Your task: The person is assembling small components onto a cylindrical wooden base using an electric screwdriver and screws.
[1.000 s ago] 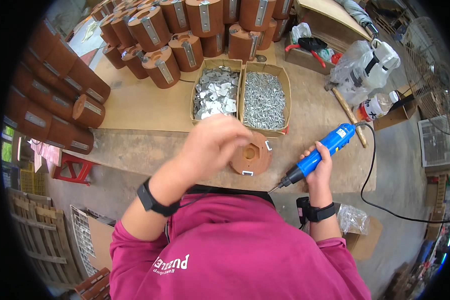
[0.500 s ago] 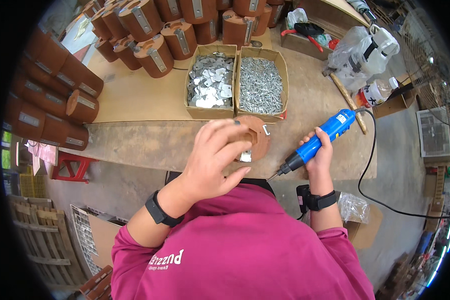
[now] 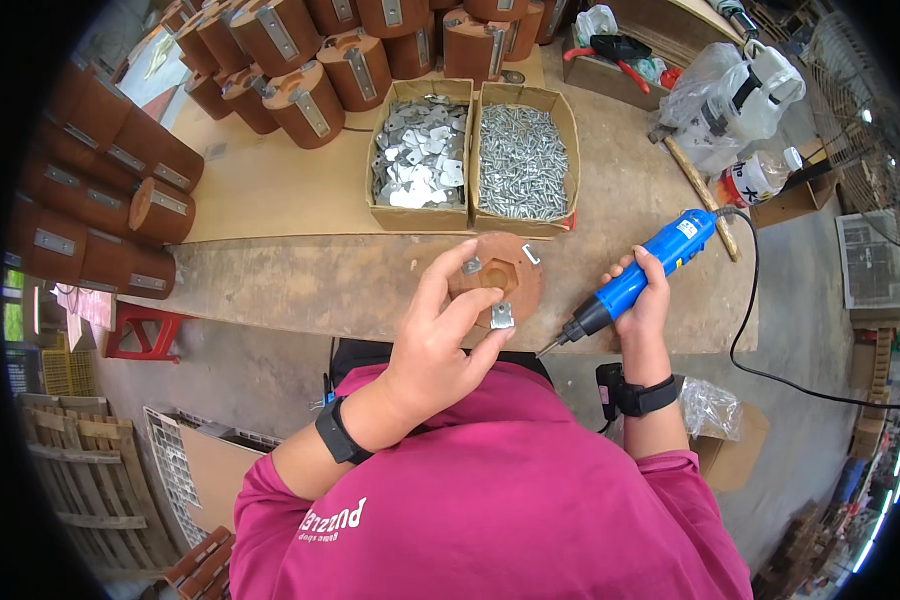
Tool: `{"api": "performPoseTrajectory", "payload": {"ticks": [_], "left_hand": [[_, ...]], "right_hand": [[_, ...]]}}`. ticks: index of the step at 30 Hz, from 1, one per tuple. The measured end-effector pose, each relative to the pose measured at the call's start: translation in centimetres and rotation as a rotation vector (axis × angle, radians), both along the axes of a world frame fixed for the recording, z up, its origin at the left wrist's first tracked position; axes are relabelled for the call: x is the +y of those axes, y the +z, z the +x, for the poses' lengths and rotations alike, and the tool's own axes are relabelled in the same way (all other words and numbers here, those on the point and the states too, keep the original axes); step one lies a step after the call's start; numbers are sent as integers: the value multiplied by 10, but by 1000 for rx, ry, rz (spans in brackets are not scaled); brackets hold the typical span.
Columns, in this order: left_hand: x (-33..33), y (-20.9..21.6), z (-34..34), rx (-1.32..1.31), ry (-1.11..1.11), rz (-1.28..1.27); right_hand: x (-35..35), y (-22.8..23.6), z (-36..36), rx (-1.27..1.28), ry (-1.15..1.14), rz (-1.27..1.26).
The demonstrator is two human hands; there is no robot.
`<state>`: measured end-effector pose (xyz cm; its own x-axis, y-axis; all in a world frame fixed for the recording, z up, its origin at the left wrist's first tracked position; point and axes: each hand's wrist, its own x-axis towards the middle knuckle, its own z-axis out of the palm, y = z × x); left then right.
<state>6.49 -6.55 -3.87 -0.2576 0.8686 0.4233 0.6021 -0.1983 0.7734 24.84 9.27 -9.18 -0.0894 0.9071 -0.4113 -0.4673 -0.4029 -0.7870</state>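
Note:
A round brown block [image 3: 525, 290] with a hexagonal recess lies on the bench in front of me. My left hand [image 3: 440, 330] is over its left side, with thumb and a finger closed at either edge of a small silver metal plate [image 3: 501, 316] on the near rim. Another fingertip rests by a second metal plate [image 3: 472, 266] on the left rim. A third piece of metal [image 3: 531, 255] shows at the far right rim. In my right hand [image 3: 647, 300] is a blue electric screwdriver [image 3: 650, 265], its bit pointing down-left, apart from the block.
Behind the block stand a carton of metal plates [image 3: 395, 215] and a carton of screws [image 3: 525, 222]. Brown cylinders [image 3: 310, 105] are stacked at the back and left. A wooden stick [image 3: 700, 195], a bottle [image 3: 755, 180] and the black cord [image 3: 735, 345] lie to the right.
My left hand has come down onto the block, its thumb and finger closing on the near plate. The screwdriver has hardly moved in my right hand.

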Motion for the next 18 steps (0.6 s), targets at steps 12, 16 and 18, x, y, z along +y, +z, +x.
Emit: {"api": "performPoseTrajectory", "payload": {"ticks": [12,16,18], "left_hand": [[113,38,-67,235,-177,-217],[138,12,-64,781,-184,-439],[141,7,-58,922,-166,-415]], "right_hand": [[-1,-2,4,-28,32,-10],[-3,2,-1,-7,1,-10],[-2,1,0,-10,-3,-4]]}}
